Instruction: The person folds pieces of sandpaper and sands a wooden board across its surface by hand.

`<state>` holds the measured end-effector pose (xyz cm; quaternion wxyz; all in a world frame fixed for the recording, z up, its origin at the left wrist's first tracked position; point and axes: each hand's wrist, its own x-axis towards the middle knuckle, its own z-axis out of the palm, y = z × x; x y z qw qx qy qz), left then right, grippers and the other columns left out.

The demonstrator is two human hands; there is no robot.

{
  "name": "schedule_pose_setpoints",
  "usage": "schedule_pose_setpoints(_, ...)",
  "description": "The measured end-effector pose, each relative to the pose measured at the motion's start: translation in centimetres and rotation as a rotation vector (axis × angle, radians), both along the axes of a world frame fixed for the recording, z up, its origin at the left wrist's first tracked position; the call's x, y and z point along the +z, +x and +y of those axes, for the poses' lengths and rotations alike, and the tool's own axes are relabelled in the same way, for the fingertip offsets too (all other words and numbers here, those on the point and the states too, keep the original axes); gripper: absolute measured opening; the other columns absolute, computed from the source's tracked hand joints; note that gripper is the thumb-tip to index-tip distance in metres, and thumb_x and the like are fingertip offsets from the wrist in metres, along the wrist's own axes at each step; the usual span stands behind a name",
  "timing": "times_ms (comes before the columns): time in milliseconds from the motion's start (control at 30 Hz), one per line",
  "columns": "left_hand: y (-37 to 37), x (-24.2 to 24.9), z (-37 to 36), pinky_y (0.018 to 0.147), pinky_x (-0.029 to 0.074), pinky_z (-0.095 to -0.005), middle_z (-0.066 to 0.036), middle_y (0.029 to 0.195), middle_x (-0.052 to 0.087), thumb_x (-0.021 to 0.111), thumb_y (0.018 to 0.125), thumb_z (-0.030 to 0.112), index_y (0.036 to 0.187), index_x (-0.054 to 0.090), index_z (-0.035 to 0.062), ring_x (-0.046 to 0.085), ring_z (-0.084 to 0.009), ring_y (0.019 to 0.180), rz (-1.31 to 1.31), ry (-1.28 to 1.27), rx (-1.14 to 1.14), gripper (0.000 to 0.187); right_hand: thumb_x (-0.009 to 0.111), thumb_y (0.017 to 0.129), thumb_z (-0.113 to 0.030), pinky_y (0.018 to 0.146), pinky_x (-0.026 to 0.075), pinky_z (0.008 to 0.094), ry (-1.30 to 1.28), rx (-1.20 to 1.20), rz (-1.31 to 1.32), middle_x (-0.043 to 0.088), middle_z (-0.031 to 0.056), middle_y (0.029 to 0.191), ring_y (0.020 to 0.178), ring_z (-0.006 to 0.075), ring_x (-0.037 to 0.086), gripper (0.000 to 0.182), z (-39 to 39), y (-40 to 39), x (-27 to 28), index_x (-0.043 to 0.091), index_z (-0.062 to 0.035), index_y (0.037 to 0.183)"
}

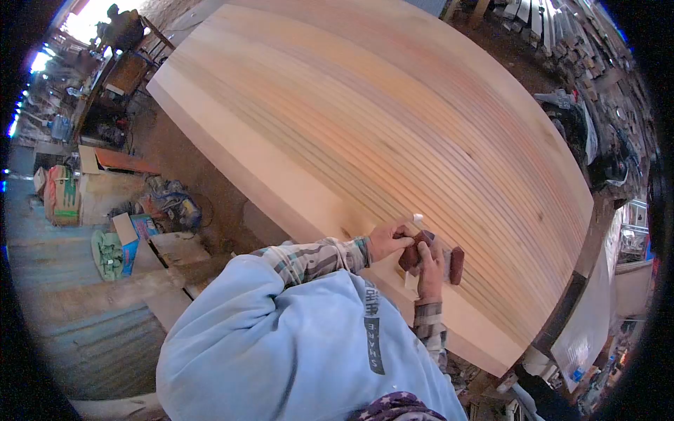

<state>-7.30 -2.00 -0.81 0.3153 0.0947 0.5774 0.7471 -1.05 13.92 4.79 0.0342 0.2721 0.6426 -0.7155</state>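
A large pale wooden panel (351, 140) with long parallel grooves lies in front of me. Over its near edge, my left hand (388, 240) is closed, thumb and fingers pinching a reddish-brown piece of sandpaper (408, 261). My right hand (430, 272) is closed on the same sandpaper, its thumb pressed on top beside the left thumb. Another dark red end sticks out right of the right hand. Something small and white (418, 217) shows at the left fingertips. Both hands partly hide the sheet.
Cardboard boxes (137, 238) and a bundle of dark cloth (172, 200) lie on the left. Stacked timber strips (554, 35) fill the far right. A black and white bag (590, 133) sits beside the panel's right edge, and a pale sheet (586, 330) leans at lower right.
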Motion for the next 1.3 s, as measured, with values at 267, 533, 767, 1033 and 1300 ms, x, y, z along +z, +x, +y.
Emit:
schedule_pose_setpoints(267, -8.0, -0.2, -12.5, 0.085, 0.053, -0.0315, -0.009, 0.110, 0.063, 0.062, 0.090, 0.001, 0.147, 0.032, 0.0057, 0.063, -0.0160, 0.099, -0.111, 0.015, 0.076, 0.064, 0.057, 0.099, -0.025, 0.066, 0.049, 0.0276, -0.272, 0.236, -0.138, 0.065, 0.0053, 0.098, 0.082, 0.0141, 0.060, 0.035, -11.0, -10.5, -3.3, 0.060, -0.0014, 0.123)
schedule_pose_setpoints(533, -15.7, -0.1, -26.3, 0.072, 0.054, -0.0314, -0.012, 0.096, 0.067, 0.063, 0.091, -0.001, 0.147, 0.033, 0.0063, 0.064, -0.0168, 0.078, -0.124, -0.022, 0.046, 0.064, 0.059, 0.097, -0.018, 0.063, 0.048, 0.0294, -0.350, -0.059, -0.100, 0.067, 0.0084, 0.090, 0.074, 0.0175, 0.060, 0.028, -28.2, -18.8, 1.0, 0.063, 0.0052, 0.112)
schedule_pose_setpoints(767, -20.0, -0.3, -30.3, 0.088, 0.051, -0.0313, -0.008, 0.112, 0.065, 0.064, 0.093, 0.009, 0.145, 0.037, 0.0056, 0.062, -0.0162, 0.097, -0.089, -0.047, -0.076, 0.059, 0.061, 0.095, -0.014, 0.065, 0.049, 0.0287, -0.281, -0.004, -0.095, 0.066, 0.0060, 0.087, 0.076, 0.0158, 0.062, 0.021, -29.7, -22.0, -0.4, 0.067, 0.0006, 0.109)
schedule_pose_setpoints(1033, -39.5, -13.1, -53.7, 0.104, 0.039, -0.0476, -0.018, 0.133, 0.053, 0.061, 0.094, 0.029, 0.132, 0.049, 0.0024, 0.047, -0.0361, 0.123, 1.009, -1.297, 0.500, 0.048, 0.068, 0.091, -0.017, 0.071, 0.051, 0.0326, 0.834, 0.092, 0.074, 0.067, 0.0104, 0.082, 0.076, 0.0203, 0.064, 0.017, -19.0, -31.5, -2.3, 0.067, -0.0015, 0.098)
schedule_pose_setpoints(1300, -43.9, -12.6, -57.6, 0.115, 0.020, -0.0513, -0.014, 0.150, 0.039, 0.048, 0.098, 0.044, 0.147, 0.039, 0.0172, 0.032, -0.0306, 0.141, 0.764, -1.643, 0.733, 0.057, 0.071, 0.076, -0.007, 0.080, 0.051, 0.0403, 1.120, 0.574, 0.267, 0.064, 0.0125, 0.095, 0.093, 0.0311, 0.061, 0.022, -11.0, -35.2, -8.1, 0.069, -0.0072, 0.098)
